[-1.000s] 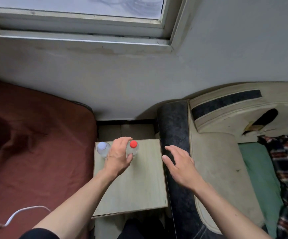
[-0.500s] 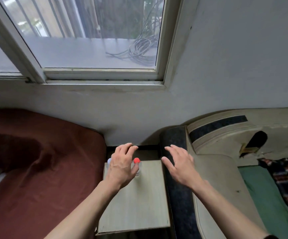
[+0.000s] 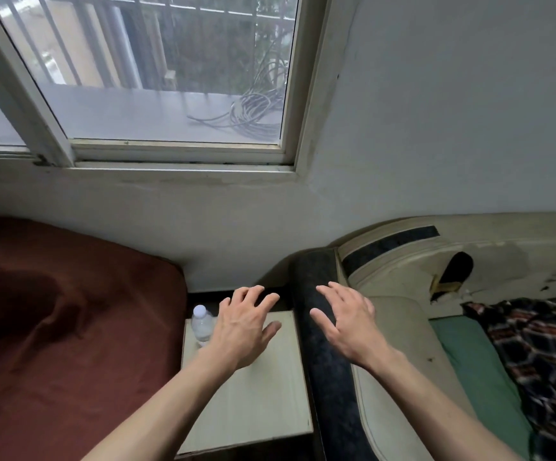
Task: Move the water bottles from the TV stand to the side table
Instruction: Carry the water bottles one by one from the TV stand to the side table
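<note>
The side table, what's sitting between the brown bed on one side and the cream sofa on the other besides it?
In the head view, between the brown bed and the cream sofa, only the sofa's black armrest joins the side table, lying against the table's right edge.

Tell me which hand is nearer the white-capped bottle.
Left. The left hand hovers just right of the white-capped bottle; the right hand is farther right, over the sofa arm.

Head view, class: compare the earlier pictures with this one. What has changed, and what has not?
The left hand has lifted off the red-capped bottle and spread open, now hiding it. The camera has tilted up, showing more window. The white-capped bottle still stands on the side table; the right hand stays open, empty.
</note>
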